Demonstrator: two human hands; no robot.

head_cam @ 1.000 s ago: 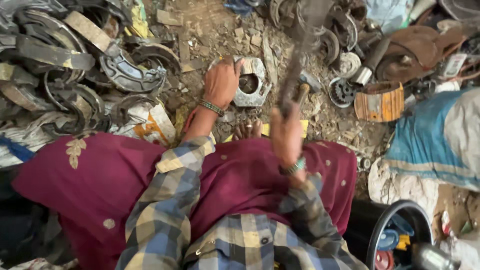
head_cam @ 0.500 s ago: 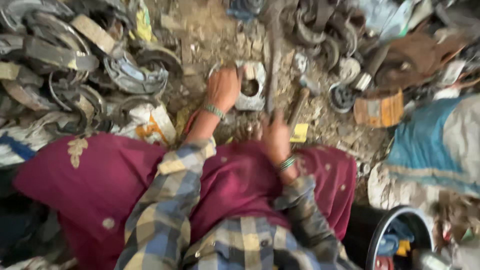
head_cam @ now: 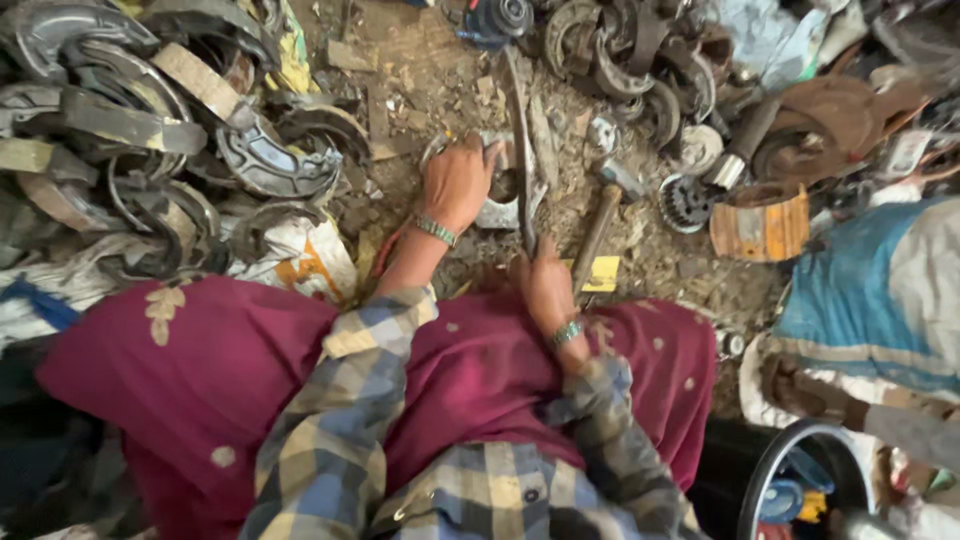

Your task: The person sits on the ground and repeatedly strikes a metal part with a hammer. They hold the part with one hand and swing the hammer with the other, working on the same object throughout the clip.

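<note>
Left hand [head_cam: 458,183], just left of the frame's centre: palm down, fingers curled over a grey metal casting [head_cam: 497,195] with a round opening, pinning it to the dirt floor [head_cam: 440,80]. A green beaded bracelet sits at that wrist.

Right hand [head_cam: 545,285], below centre: clenched around the lower end of a long metal rod [head_cam: 522,150]. The rod runs up the frame from the fist, its shaft crossing the right edge of the casting; whether its tip bears on anything cannot be told, as it is blurred.

Just right of the rod, a wooden-handled hammer [head_cam: 598,230] lies on the ground, untouched, its handle end near a small yellow scrap [head_cam: 601,272].

Farther right, a rusty cylindrical can [head_cam: 760,222] stands beside a small toothed gear [head_cam: 685,203].

Upper left of the frame: a heap of curved brake shoes [head_cam: 130,120]. Upper right: more dark scrap parts.

Bottom of the frame: maroon cloth [head_cam: 200,370] over the person's lap, plaid sleeves above it.
</note>
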